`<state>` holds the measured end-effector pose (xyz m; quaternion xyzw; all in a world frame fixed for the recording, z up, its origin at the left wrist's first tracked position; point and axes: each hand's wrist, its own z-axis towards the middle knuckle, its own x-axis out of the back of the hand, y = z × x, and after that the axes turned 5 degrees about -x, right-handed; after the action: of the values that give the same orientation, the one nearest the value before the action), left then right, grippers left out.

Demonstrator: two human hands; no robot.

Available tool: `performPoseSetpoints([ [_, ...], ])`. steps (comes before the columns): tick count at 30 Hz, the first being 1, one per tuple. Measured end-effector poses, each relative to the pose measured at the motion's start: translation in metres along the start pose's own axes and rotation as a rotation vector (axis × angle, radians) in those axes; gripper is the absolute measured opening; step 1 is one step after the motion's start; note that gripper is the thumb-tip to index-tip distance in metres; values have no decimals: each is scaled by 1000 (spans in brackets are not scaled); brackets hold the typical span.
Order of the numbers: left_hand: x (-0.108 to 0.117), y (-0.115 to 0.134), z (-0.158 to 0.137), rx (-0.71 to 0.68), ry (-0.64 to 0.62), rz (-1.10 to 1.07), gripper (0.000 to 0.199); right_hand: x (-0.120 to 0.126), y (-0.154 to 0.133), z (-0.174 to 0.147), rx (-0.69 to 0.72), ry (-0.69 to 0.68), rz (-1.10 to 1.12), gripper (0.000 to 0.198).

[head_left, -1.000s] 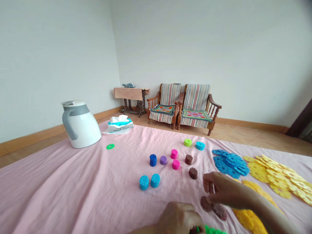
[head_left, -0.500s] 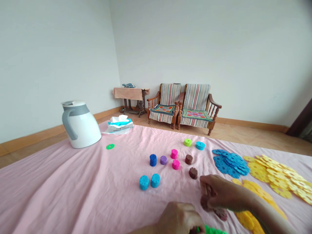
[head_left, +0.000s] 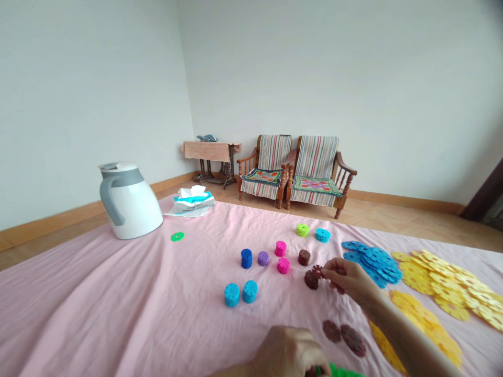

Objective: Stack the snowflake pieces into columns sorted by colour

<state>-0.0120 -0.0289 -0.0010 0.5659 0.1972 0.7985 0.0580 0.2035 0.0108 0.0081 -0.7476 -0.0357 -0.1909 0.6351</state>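
Reference item: the front brown stack [head_left: 312, 280], standing on the pink cloth [head_left: 188, 314]. All positions are given from this stack, as seen by the wearer.

Right hand [head_left: 349, 281]: located just right of the stack. Thumb and fingers are pinched together on the edge of one notched brown disc [head_left: 317, 270]. The disc is tilted at the stack's upper right edge; contact between the two cannot be confirmed.

Left hand [head_left: 293, 348]: located nearer the wearer than the stack. Fingers are curled inward beside green pieces [head_left: 343, 371]; whether they grip any cannot be told.

Two loose brown discs [head_left: 353, 340] lie flat on the near side of the stack, slightly to its right. The rear brown stack [head_left: 304, 257] stands just beyond it. Two pink stacks [head_left: 283, 266] stand beyond it to the left, and two light-blue stacks [head_left: 231, 295] farther left. The blue disc pile [head_left: 373, 263] and yellow discs [head_left: 424, 314] lie to its right. The white jug [head_left: 137, 212] stands well apart, far left
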Motion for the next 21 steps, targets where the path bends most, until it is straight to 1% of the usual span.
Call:
performPoseSetpoints([
  [3, 1, 1, 0, 9, 2, 0, 4, -7, 4, 1, 16, 19, 58, 25],
  [6, 1, 1, 0, 10, 9, 1, 4, -10, 1, -1, 24, 25, 75, 23],
  [10, 1, 2, 1, 9, -1, 8, 4, -11, -3, -2, 20, 37, 55, 21],
  [13, 1, 2, 1, 11, -12, 20, 5, -11, 0, -1, 27, 60, 51, 22],
  [17, -1, 1, 0, 1, 9, 23, 5, -11, 5, 0, 42, 104, -3, 21],
  [21, -4, 0, -2, 5, 19, 19, 5, -7, 3, 0, 57, 134, -51, 22],
])
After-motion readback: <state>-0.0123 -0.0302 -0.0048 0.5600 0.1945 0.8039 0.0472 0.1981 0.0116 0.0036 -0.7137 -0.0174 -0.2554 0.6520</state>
